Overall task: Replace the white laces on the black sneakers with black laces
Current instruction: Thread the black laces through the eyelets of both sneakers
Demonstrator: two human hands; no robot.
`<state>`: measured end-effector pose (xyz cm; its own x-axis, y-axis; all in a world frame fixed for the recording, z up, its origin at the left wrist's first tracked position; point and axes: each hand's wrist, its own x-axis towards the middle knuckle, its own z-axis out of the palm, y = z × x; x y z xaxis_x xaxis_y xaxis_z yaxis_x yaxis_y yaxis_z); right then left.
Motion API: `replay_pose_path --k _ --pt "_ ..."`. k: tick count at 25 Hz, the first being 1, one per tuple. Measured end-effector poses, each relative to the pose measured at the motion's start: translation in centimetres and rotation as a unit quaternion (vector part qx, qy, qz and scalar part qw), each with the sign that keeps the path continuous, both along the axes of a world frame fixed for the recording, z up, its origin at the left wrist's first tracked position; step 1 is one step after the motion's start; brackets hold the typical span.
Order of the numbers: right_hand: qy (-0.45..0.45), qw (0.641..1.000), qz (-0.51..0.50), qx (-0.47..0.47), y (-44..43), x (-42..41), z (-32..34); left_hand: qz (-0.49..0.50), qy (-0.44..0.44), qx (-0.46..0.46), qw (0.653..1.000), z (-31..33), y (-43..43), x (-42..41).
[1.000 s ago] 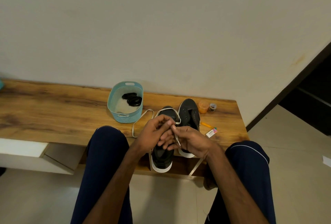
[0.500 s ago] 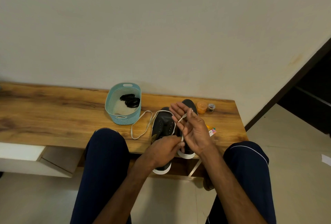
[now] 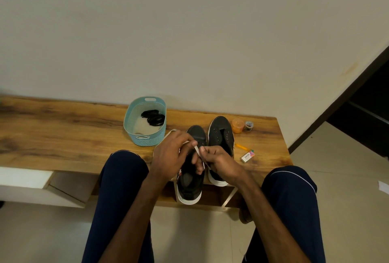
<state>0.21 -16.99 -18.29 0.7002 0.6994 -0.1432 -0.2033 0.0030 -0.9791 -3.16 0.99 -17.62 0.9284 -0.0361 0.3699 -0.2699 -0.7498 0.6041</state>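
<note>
left hand [image 3: 171, 156] and right hand [image 3: 220, 158] pinching white lace [image 3: 197, 150]

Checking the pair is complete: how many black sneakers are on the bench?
2. The left sneaker overhangs the bench at its near edge; the right sneaker lies just beside it, eyelets empty. None seems hidden.

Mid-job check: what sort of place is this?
Probably a room at home, not a workshop: low wooden bench against a plain cream wall, pale tiled floor, small teal plastic basket.
</note>
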Motion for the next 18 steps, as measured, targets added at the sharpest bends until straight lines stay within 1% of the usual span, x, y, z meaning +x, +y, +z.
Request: replay_pose_path --k 1,3,5,7,8,10,11,12,13,14,15,16,17,18 --pt "0.045 0.998 0.022 0.029 -0.1 -0.1 0.2 0.008 -0.001 -0.016 1.000 -0.1 -0.1 0.1" --pt "0.125 0.984 0.074 0.103 -0.1 -0.4 0.8 0.014 0.015 -0.083 0.996 -0.1 -0.6 0.4" --pt "0.147 0.969 0.082 0.180 -0.2 -0.6 1.2 -0.012 0.062 -0.151 0.987 -0.3 -1.2 0.4" --pt "0.141 0.955 0.026 0.259 -0.4 -0.5 1.7 -0.069 0.147 -0.166 0.973 -0.5 -1.7 0.1" --pt "0.141 0.945 -0.022 0.295 -0.6 -0.1 1.8 -0.097 0.187 -0.148 0.966 -0.6 -1.9 -0.2" --pt "0.142 0.923 -0.117 0.337 -0.9 0.9 1.7 -0.143 0.214 -0.079 0.963 -0.6 -2.0 -0.5" --pt "0.125 0.924 -0.151 0.328 -1.1 1.4 1.6 -0.161 0.214 -0.052 0.962 -0.5 -2.0 -0.6" --pt "0.085 0.942 -0.171 0.277 -1.2 1.7 1.2 -0.174 0.211 -0.037 0.961 -0.4 -1.9 -0.7" --pt "0.021 0.967 -0.177 0.182 -1.1 1.7 0.6 -0.184 0.210 -0.035 0.960 -0.3 -1.7 -0.7" --pt "-0.054 0.982 -0.168 0.069 -1.0 1.5 0.0 -0.192 0.207 -0.038 0.958 -0.2 -1.5 -0.7" --pt "-0.115 0.983 -0.140 -0.033 -0.7 1.2 -0.6 -0.195 0.202 -0.044 0.959 -0.1 -1.2 -0.7" --pt "-0.147 0.978 -0.102 -0.107 -0.4 0.9 -1.0 -0.184 0.187 -0.049 0.964 -0.1 -0.9 -0.7" --pt "-0.150 0.975 -0.068 -0.148 -0.1 0.5 -1.2 -0.157 0.161 -0.045 0.973 -0.1 -0.5 -0.6" --pt "-0.128 0.979 -0.039 -0.154 0.1 0.3 -1.2 -0.116 0.127 -0.032 0.985 -0.3 0.0 -0.4"
